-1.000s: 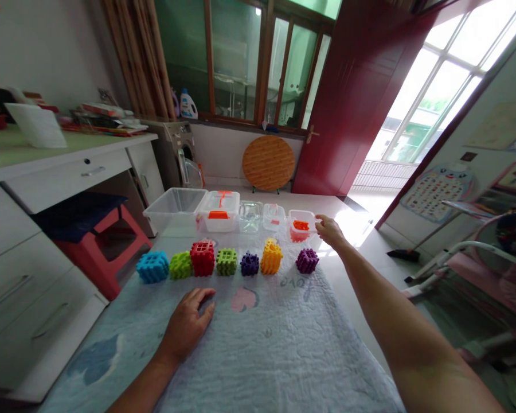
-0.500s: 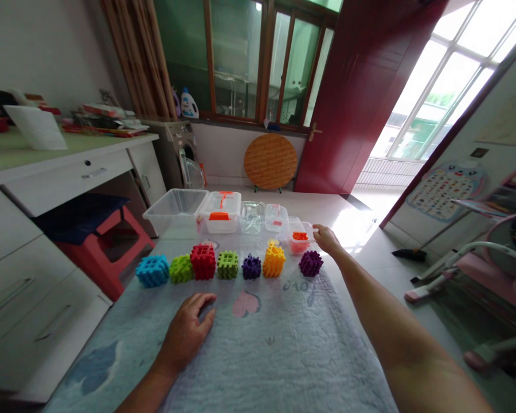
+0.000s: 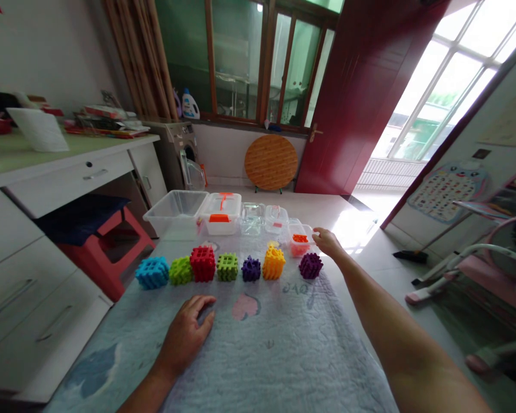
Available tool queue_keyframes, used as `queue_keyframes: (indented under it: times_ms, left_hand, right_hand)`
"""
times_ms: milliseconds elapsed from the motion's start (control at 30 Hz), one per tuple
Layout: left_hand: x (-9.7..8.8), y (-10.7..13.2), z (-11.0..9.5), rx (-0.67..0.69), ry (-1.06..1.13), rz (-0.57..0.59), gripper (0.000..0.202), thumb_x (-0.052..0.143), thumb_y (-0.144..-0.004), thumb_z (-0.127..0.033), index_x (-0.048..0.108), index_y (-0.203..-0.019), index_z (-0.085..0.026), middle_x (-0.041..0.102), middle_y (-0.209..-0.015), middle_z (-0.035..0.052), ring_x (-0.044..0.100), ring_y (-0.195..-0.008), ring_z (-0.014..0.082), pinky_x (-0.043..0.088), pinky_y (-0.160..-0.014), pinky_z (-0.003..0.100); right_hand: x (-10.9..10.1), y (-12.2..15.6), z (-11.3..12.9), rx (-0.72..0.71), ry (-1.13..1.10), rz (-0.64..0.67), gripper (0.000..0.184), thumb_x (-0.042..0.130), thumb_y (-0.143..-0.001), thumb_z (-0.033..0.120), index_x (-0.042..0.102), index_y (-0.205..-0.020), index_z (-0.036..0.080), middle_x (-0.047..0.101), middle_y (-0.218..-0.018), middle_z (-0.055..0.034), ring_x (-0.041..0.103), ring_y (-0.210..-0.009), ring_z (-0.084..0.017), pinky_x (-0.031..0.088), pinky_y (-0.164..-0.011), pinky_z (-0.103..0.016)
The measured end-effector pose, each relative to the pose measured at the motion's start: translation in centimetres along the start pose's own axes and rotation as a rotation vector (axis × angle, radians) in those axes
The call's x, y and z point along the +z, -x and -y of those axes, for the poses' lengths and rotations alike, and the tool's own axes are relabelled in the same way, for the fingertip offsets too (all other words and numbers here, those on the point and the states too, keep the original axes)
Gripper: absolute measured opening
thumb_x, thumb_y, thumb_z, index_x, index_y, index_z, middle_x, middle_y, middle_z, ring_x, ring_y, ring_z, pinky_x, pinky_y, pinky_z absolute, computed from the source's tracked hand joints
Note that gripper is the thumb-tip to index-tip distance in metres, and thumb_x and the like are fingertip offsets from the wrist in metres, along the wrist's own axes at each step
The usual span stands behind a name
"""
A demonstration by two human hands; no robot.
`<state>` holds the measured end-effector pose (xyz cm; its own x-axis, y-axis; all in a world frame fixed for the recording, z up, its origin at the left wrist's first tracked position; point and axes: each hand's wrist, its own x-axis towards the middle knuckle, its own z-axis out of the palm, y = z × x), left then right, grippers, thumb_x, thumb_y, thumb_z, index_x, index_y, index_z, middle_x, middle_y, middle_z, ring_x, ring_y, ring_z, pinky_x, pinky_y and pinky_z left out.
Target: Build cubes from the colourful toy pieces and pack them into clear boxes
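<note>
My left hand [image 3: 190, 326] rests on the padded table cover with its fingers loosely spread and nothing in them. At the far right, the fingers of my right hand [image 3: 327, 240] are closed on the edge of a small clear plastic box [image 3: 306, 234], which has an orange block [image 3: 300, 238] inside. Just in front of that box sits a dark purple lattice block [image 3: 310, 265]. Leftward along the same row stand a yellow block [image 3: 274, 263], a navy block [image 3: 251, 268], a green block [image 3: 227, 267], a red block [image 3: 203, 264], a lime block [image 3: 181, 270] and a blue block [image 3: 152, 272].
Behind the blocks stand a large clear bin [image 3: 176, 209], a lidded box with orange clips [image 3: 222, 215], a clear square container [image 3: 253, 219] and a small lidded box [image 3: 277, 219]. A red stool [image 3: 98, 246] is left of the table, by white drawers [image 3: 38, 287].
</note>
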<state>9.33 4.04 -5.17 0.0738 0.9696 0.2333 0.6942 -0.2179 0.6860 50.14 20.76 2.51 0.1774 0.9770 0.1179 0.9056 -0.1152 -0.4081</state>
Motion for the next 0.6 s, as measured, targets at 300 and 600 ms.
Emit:
queue_keyframes:
  times_ms: [300,600]
  left_hand:
    - [0.1,0.1,0.1,0.003,-0.012,-0.012,0.026,0.054,-0.08,-0.036,0.067,-0.098,-0.022,0.067,-0.102,0.0068,0.063,-0.099,0.0252,0.051,-0.091,0.04]
    - [0.0,0.1,0.1,0.0,-0.002,-0.004,0.025,0.053,-0.082,-0.034,0.067,-0.099,-0.022,0.067,-0.104,0.0071,0.062,-0.099,0.0245,0.05,-0.091,0.04]
  right_hand:
    - [-1.9,0.8,3.0,-0.038,0.076,-0.145,0.036,0.044,-0.086,0.02,0.064,-0.115,0.012,0.066,-0.108,-0.0157,0.062,-0.09,-0.021,0.044,-0.077,-0.028]
    - [0.8,-1.2,8.5,-0.23,0.05,-0.027,0.034,0.044,-0.085,0.016,0.069,-0.108,0.02,0.071,-0.104,-0.0038,0.062,-0.095,-0.016,0.044,-0.082,-0.022]
